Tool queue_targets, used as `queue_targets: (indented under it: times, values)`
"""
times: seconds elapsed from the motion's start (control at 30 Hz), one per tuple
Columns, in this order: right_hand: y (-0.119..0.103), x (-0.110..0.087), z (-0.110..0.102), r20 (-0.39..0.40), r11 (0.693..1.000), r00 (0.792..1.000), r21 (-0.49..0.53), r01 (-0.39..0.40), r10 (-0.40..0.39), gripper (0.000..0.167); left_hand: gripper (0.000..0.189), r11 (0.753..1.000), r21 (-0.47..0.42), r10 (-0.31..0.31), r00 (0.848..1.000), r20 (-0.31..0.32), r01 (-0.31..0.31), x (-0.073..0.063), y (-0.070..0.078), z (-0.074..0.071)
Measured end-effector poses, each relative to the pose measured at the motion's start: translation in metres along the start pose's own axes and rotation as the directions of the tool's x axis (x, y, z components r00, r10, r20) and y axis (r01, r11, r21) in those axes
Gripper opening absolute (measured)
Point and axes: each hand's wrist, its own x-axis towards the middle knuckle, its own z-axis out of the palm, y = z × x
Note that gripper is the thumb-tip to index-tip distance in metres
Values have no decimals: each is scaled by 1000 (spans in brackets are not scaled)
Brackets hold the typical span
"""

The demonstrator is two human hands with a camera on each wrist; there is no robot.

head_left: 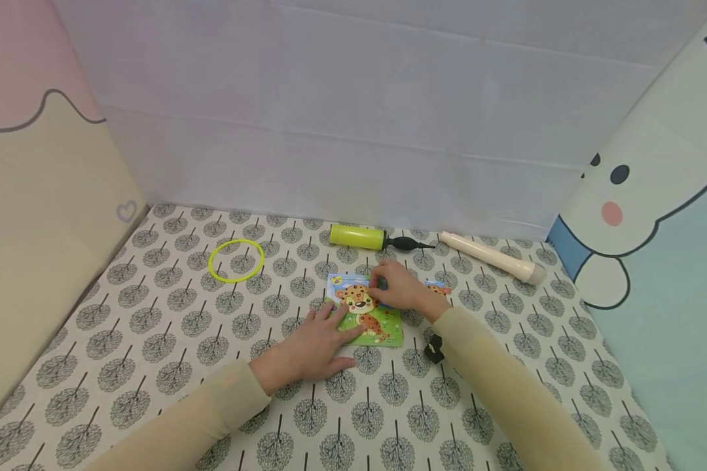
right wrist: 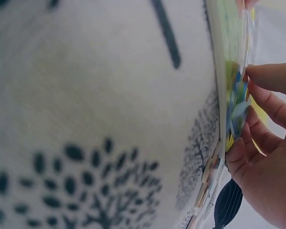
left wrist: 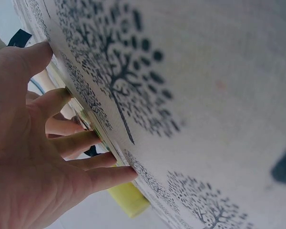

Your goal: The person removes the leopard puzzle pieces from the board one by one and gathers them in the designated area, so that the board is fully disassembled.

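A jigsaw puzzle point(head_left: 361, 337) with a cartoon leopard on green grass lies flat on the cloth in front of me. My left hand point(head_left: 318, 340) rests on its lower left side with the fingers spread, and the thumb lies on the cloth. At the puzzle's upper right, my right hand point(head_left: 397, 284) pinches a puzzle piece point(right wrist: 240, 110) between thumb and fingers. That piece is mostly hidden by the hand in the head view. Just right of that hand lies a loose puzzle part point(head_left: 438, 286) with blue and orange spots, partly covered by the wrist.
Behind the puzzle lies a yellow-green hand pump point(head_left: 357, 237) with a black nozzle. A pale microphone-shaped stick point(head_left: 490, 256) is at the back right, a yellow-green ring point(head_left: 211, 261) at the back left. Beside the right sleeve sits a small black object point(head_left: 433, 349). Fabric walls enclose the tree-patterned cloth point(head_left: 171, 320).
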Motion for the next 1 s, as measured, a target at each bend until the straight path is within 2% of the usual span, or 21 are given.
queue_targets:
  times: [0.07, 0.23, 0.5, 0.73, 1.0]
  values:
    - [1, 0, 0, 1, 1000, 1000, 21, -13, 13, 6, 66, 1000, 2, 2, 1000, 0, -2, 0, 0, 0]
    - [3, -2, -4, -23, 995, 999, 98, -28, 31, 21, 66, 1000, -1, -3, 1000, 9, 3, -1, 1, -1]
    - [2, -6, -12, -10, 983, 997, 171, -72, 75, 19, 67, 1000, -12, -8, 1000, 11, 8, -1, 3, -3]
    - [5, -8, -20, -12, 973, 998, 220, -65, 69, 19, 66, 1000, -10, -8, 1000, 17, 8, -1, 3, -4]
    - [7, -18, -32, -53, 959, 997, 282, -42, 59, 20, 67, 1000, -6, 3, 1000, 4, -3, -1, 1, -3]
